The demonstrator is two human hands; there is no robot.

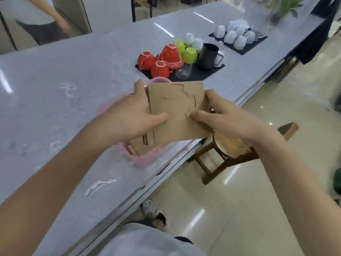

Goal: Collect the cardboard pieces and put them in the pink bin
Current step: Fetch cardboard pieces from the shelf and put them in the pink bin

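A stack of brown cardboard pieces (177,111) with cut lines on the top sheet is held between both hands above the pink bin (140,159). My left hand (129,115) grips the stack's left side, thumb on top. On the right side, my right hand (221,117) holds the stack with the thumb pressed on the top sheet. The pink bin stands on the grey marble counter (55,100) near its front edge, mostly hidden under the cardboard and my hands. Its rim shows at the lower left and the far side.
Behind the bin a dark mat (201,72) carries red cups (160,60), green cups (190,54), a black pitcher (208,56) and a glass. Farther right lies another mat with white cups (238,36). A wooden stool (230,150) stands on the floor beside the counter. A person (42,21) stands at the far left.
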